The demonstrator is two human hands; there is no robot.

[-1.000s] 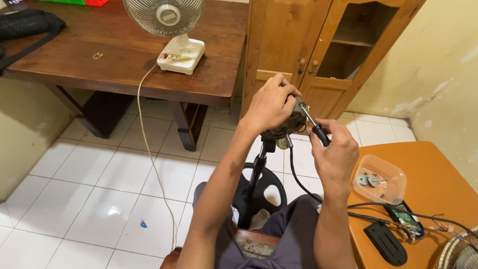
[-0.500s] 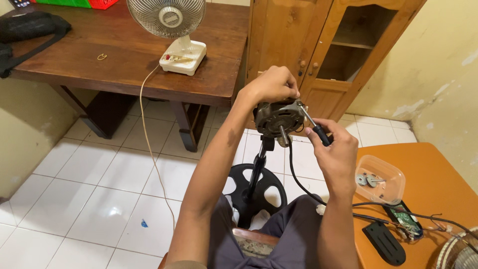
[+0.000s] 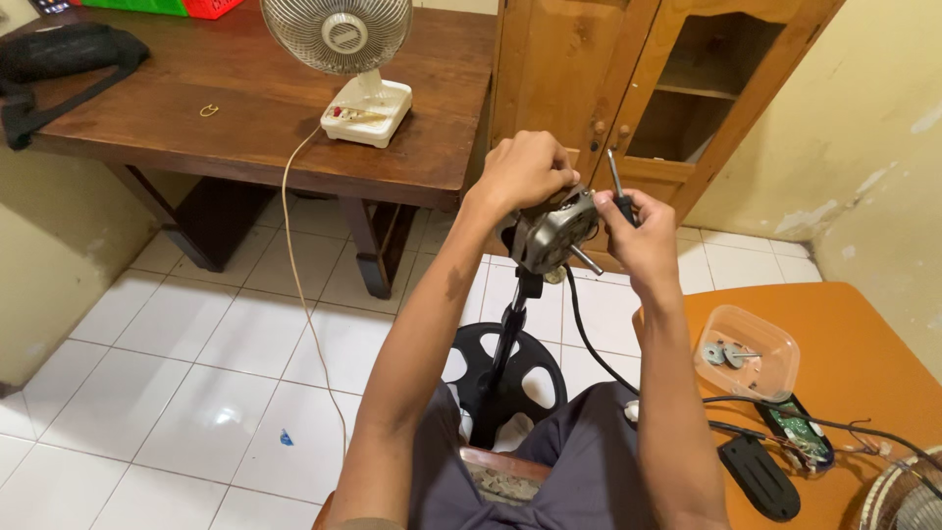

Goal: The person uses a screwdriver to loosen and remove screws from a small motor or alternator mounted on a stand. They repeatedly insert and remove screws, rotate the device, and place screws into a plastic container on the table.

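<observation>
Left hand (image 3: pixel 525 169): curled over the top of the fan motor (image 3: pixel 551 234), fingers pressed around its housing; a grip that seems meant to steady it.
Right hand (image 3: pixel 643 236): closed around the dark handle of a screwdriver (image 3: pixel 616 185), shaft pointing up, away from the motor, so not engaged with any screw.
Fan motor: round grey metal body with a bare shaft poking out at the lower right, mounted atop a black stand pole (image 3: pixel 505 339); held at chest height between both hands, above the person's lap.
Stand base (image 3: pixel 505 373): black, spoked, on the white tiled floor.
Black cable (image 3: pixel 589 339): hangs from the motor toward the orange tabletop (image 3: pixel 863 334).
Clear plastic tub (image 3: pixel 746 351): near the orange tabletop's left edge, holding small metal parts, likely to keep them together.
Desk fan (image 3: pixel 343 49): white, at the brown tabletop's (image 3: pixel 196 128) right side.
</observation>
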